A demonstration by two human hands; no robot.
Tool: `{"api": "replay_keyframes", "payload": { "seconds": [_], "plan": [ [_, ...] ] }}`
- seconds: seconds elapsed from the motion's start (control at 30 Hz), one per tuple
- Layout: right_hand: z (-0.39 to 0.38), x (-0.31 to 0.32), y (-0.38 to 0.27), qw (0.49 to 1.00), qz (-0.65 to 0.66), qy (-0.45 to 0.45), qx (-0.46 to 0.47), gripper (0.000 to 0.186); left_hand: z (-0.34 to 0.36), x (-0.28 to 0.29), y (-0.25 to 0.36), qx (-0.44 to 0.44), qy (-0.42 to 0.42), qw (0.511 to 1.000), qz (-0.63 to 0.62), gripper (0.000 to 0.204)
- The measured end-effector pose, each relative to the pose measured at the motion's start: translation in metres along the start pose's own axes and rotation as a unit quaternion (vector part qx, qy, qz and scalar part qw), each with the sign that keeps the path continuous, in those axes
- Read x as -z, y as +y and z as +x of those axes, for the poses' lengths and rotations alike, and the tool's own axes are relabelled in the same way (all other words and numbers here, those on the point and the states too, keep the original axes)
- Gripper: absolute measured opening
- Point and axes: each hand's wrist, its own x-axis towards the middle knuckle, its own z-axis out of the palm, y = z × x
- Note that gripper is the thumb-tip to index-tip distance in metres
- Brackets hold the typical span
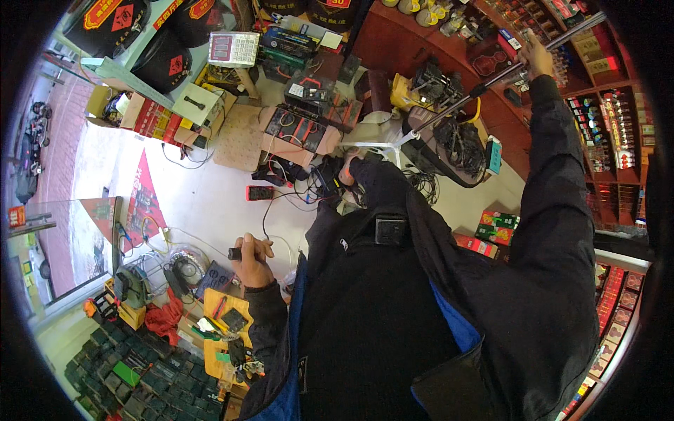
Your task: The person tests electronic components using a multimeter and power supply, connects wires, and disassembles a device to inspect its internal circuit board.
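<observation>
My right hand (537, 57) is stretched out to the far right, closed around a slim metal pole (449, 110) that slants down to a white-legged stand (382, 145). Lower left of centre, the fingers of my left hand (254, 261) are curled around a short black cylindrical piece (234, 253); its far end sticks out, the rest is hidden in the grip. On the floor beyond that hand lies a small red-framed meter (260, 193) with a dark face. Dark cables (309, 191) spread beside it, close to my foot.
A cardboard box holds a black-and-red battery-like unit (298, 130). A black-rimmed bin-like chair seat (456, 144) carries coiled cables. Wooden display shelves (597, 91) line the right. Stacked dark blocks (140, 372) and a yellow tool tray (223, 312) fill the lower left. Large black jars (161, 63) stand far left.
</observation>
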Motion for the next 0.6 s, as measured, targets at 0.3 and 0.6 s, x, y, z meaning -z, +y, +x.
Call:
{"api": "replay_keyframes", "payload": {
  "seconds": [0.3, 0.6],
  "plan": [
    [0.001, 0.018, 0.011, 0.999, -0.04, 0.031, 0.004, 0.043, -0.011, -0.012, 0.003, -0.01, -0.011, 1.0, 0.015, 0.037],
    [0.004, 0.012, 0.066, 0.997, 0.043, 0.056, 0.031, 0.048, -0.01, -0.025, 0.02, -0.004, -0.011, 0.997, 0.07, 0.039]
  ]
}}
